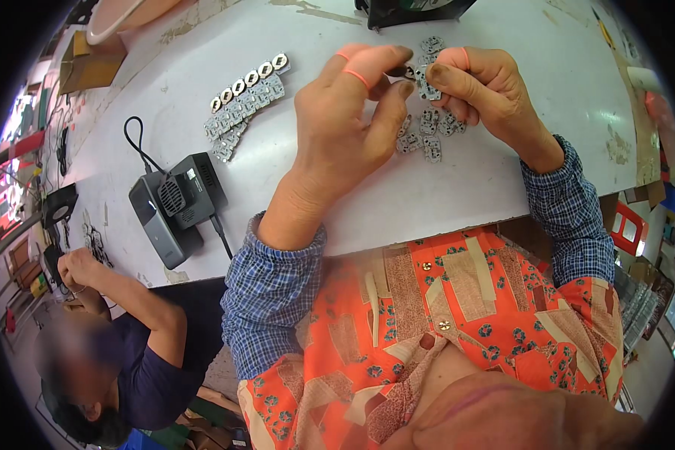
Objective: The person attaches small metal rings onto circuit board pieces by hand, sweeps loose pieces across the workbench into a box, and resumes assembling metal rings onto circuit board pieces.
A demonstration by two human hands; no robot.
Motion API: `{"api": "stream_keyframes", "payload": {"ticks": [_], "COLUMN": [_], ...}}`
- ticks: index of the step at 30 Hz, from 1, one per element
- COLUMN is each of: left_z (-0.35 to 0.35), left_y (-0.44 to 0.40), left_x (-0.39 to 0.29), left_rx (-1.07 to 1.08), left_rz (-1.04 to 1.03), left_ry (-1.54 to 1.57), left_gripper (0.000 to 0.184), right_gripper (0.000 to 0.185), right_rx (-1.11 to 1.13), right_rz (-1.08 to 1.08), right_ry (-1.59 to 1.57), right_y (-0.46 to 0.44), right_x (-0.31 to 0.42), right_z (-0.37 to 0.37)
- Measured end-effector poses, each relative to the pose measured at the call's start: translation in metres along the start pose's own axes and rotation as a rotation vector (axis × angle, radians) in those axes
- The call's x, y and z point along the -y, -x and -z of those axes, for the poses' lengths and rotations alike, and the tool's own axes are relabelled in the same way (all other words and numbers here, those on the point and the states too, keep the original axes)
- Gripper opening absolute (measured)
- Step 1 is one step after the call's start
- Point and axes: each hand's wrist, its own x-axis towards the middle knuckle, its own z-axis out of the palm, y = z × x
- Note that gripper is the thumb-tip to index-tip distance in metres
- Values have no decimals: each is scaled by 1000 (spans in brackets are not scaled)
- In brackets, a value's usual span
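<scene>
My right hand [491,86], a band round one finger, pinches a small grey circuit board [425,84] between thumb and fingers. Close by on its left, my left hand [349,116] is curled toward the board, with bands on two fingers. A tiny dark piece shows at its fingertips, too small to name. Below the hands lie several loose circuit boards [430,142], and another board [432,45] is just above. To the left, a joined strip of boards [244,109] is lined along its upper edge with round metal pieces [251,78].
A black device with a cable [176,202] lies on the white table [277,172] at left. A black box-like object [412,11] stands at the far edge. Another person [142,322] works at lower left. A cardboard box [90,64] and pale basin [120,15] are upper left.
</scene>
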Motion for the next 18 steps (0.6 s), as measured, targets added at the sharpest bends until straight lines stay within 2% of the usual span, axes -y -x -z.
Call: {"api": "stream_keyframes", "payload": {"ticks": [2,5,13,18], "left_z": [0,-4,-11,-14], "left_y": [-1,1,6,7], "left_x": [-1,3,7,4], "left_rx": [-62,-48,-92,-199], "left_rz": [10,-62,-4,-46], "left_ry": [50,97,54,105], "left_gripper": [35,37,38,38], "right_gripper": [32,33,29,30], "right_rx": [-27,-41,-66,-17], "right_rz": [-11,-14,-123,-54], "right_ry": [14,2,-77,-201], "right_y": [0,0,0,-2], "right_x": [0,-1,1,-10], "right_z": [-1,-3,-3,-3]}}
